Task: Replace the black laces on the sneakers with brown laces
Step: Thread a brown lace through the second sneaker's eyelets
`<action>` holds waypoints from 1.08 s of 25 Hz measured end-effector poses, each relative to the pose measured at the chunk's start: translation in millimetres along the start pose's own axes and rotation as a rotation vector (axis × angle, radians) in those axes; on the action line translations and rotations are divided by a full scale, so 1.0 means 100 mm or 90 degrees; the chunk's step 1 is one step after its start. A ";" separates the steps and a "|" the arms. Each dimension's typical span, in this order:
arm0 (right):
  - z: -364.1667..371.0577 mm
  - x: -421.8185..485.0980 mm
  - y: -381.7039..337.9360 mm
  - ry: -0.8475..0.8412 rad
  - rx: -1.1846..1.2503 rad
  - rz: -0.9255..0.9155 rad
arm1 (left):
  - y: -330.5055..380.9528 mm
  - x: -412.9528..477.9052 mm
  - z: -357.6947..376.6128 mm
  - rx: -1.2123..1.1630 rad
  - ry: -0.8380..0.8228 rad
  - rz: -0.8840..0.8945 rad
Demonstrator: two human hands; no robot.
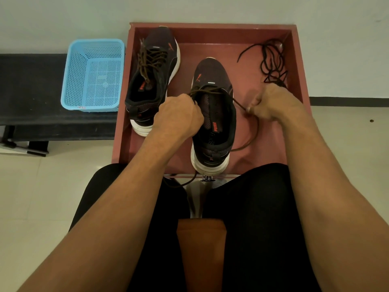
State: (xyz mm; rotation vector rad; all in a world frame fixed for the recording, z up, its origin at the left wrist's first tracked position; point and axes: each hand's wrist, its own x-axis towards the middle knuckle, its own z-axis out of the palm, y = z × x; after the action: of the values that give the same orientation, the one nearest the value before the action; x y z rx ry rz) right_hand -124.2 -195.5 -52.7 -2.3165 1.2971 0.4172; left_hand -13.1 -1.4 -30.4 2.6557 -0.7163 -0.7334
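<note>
Pinching the limp brown lace [212, 92] near each end, our left hand [179, 116] and right hand [271, 103] are closed tight over the center-frame sneaker [214, 121].

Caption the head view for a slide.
Both hands, left and right, pull a brown lace across the near sneaker in a red tray.
</note>
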 end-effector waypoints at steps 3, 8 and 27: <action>-0.03 -0.05 -0.05 0.047 0.037 -0.109 | 0.00 -0.01 0.00 0.004 -0.001 0.005; -0.09 -0.22 -0.27 0.071 0.161 -0.284 | 0.01 -0.01 -0.02 0.003 -0.006 0.005; -0.10 -0.17 -0.19 0.066 0.177 -0.228 | -0.03 0.05 -0.01 -0.005 0.021 0.016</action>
State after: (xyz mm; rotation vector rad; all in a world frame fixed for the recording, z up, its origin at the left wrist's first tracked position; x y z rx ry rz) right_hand -116.5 -180.0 -32.3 -2.2867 0.8886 -0.0025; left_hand -7.8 -1.8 -32.8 2.6408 -0.7365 -0.6831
